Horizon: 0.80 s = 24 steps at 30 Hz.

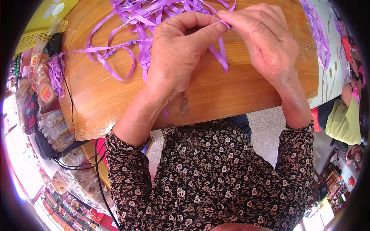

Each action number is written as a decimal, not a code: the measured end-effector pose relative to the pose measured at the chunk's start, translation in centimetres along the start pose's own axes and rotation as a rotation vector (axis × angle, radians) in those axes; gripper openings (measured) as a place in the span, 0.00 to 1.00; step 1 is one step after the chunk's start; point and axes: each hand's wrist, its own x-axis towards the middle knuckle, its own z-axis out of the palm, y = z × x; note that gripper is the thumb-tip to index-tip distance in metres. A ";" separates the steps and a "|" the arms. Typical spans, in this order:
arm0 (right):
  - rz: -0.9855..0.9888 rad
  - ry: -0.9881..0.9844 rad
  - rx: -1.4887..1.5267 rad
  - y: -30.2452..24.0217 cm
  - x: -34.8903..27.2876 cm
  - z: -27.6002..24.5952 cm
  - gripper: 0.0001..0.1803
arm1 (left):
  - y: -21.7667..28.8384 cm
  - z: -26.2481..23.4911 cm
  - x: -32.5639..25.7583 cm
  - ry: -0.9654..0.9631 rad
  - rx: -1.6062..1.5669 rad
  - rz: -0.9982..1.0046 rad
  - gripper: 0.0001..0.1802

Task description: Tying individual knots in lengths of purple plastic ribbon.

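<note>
Both hands meet above the far half of the wooden table. My left hand pinches a purple ribbon between thumb and forefinger. At the same spot the thumb and forefinger of my right hand are closed on that ribbon. A cut-ended purple strip hangs below the fingertips; whether it is the same piece I cannot tell. Behind and left of my left hand lies a loose tangle of purple ribbons, some with small wrapped or knotted sections. My left hand hides part of the tangle.
The wooden table ends just before my body. A bunch of purple ribbon hangs by its left edge, near black cables and packaged goods. More purple ribbons lie on a white surface at right. A person in yellow-green is beyond.
</note>
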 end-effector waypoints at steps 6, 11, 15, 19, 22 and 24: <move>0.088 0.000 0.040 0.4 0.2 -0.2 0.13 | -0.2 -0.5 0.6 -0.118 -0.077 -0.051 0.07; 0.143 -0.014 0.148 0.9 0.2 -0.4 0.11 | 0.2 -0.3 0.2 -0.111 -0.030 -0.012 0.08; 0.292 -0.035 0.287 0.4 0.2 -1.0 0.09 | 0.2 0.3 0.3 -0.027 -0.062 0.058 0.08; 0.338 -0.078 0.380 0.3 0.4 -0.5 0.07 | -0.1 -0.1 0.1 0.010 -0.043 0.082 0.08; 0.384 -0.110 0.428 0.2 0.3 -0.8 0.05 | -0.2 0.2 -0.2 -0.010 0.000 0.088 0.08; 0.445 -0.126 0.457 0.2 0.3 -0.8 0.04 | -0.2 0.8 -0.1 0.034 -0.044 0.111 0.07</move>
